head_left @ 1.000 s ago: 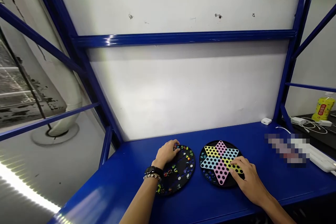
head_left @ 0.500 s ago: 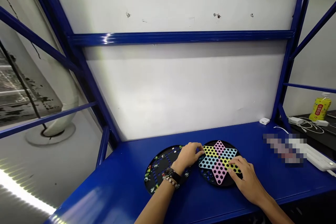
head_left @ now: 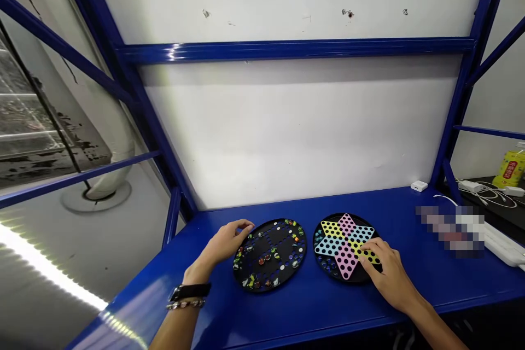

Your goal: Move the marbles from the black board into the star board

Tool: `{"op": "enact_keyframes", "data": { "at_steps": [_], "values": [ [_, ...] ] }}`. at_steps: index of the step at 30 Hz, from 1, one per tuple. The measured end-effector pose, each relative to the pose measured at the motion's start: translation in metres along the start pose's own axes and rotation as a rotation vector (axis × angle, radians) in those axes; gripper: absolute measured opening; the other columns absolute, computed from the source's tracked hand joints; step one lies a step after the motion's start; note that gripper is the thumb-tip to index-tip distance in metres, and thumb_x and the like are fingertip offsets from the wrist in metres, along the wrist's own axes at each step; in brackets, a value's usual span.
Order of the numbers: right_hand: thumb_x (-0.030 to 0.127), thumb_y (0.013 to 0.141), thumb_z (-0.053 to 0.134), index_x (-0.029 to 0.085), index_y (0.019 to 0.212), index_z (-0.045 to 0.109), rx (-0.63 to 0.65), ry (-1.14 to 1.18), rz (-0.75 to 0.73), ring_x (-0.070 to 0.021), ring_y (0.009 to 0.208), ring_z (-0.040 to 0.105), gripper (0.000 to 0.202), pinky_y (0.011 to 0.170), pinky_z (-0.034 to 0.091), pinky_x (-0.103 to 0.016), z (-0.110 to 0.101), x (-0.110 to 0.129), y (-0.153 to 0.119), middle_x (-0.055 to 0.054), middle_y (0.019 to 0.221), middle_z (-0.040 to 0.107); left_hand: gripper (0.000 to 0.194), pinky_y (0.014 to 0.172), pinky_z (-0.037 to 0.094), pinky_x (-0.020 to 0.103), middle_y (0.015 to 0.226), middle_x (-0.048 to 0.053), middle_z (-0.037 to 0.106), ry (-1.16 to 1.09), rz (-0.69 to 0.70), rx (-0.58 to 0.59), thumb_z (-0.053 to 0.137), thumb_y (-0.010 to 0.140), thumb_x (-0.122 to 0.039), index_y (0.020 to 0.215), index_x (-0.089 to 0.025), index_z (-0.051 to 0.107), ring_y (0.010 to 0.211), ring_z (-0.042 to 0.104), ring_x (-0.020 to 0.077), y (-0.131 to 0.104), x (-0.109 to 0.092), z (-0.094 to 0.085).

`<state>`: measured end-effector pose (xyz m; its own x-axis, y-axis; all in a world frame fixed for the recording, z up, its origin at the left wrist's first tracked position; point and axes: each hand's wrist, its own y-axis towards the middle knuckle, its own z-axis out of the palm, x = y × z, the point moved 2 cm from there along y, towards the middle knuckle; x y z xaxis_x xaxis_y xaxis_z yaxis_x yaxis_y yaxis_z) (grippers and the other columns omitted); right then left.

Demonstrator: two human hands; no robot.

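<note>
My left hand point(head_left: 225, 241) is at the upper left rim of a round black board point(head_left: 262, 244). Its fingertips are drawn together, and whatever they hold, if anything, is too small to make out. Coloured marbles point(head_left: 267, 257) lie scattered over that board, which has rows of holes. To its right, a star-shaped Chinese checkers board point(head_left: 345, 243) in pink, yellow and blue sits on a round black tray point(head_left: 331, 275). Small blue marbles point(head_left: 328, 263) show at the tray's left. My right hand point(head_left: 389, 273) rests on the star's yellow right point, thumb and fingers apart.
Both round pieces stand on a blue table point(head_left: 229, 317) with a blue metal frame point(head_left: 295, 50) behind. On the right are a white charger point(head_left: 419, 186), a white power strip point(head_left: 498, 243), cables point(head_left: 492, 194) and a yellow bottle point(head_left: 509, 167).
My left hand has moved left, from between the two round pieces to the marble board's far left rim, uncovering its marbles. My right hand stays on the star board. The view has shifted slightly.
</note>
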<state>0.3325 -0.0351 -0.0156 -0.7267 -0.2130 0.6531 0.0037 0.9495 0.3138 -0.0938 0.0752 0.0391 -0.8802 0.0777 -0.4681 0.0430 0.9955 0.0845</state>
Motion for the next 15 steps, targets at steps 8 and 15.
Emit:
{"op": "enact_keyframes", "data": {
  "at_steps": [8, 15],
  "values": [
    [0.057, 0.099, 0.045, 0.030, 0.107, 0.069, 0.057, -0.014, 0.005, -0.0277, 0.110, 0.063, 0.037, 0.099, 0.050, -0.046, -0.005, 0.000, 0.000, -0.005, 0.118, 0.067, 0.041, 0.081, 0.053, 0.030, 0.110, 0.004, 0.077, 0.070, -0.121, 0.010, 0.048, 0.085, -0.052, 0.105, -0.026, 0.072, 0.099, 0.071, 0.0258, -0.020, 0.002, 0.008],
    [0.056, 0.100, 0.042, 0.028, 0.107, 0.068, 0.074, 0.013, -0.004, -0.0283, 0.112, 0.061, 0.039, 0.102, 0.047, -0.049, -0.003, -0.002, 0.000, -0.007, 0.121, 0.066, 0.034, 0.074, 0.049, 0.029, 0.101, 0.002, 0.076, 0.083, -0.008, 0.212, 0.054, 0.083, -0.048, 0.103, -0.027, 0.073, 0.088, 0.069, 0.0230, -0.056, -0.049, 0.016]
  ]
}}
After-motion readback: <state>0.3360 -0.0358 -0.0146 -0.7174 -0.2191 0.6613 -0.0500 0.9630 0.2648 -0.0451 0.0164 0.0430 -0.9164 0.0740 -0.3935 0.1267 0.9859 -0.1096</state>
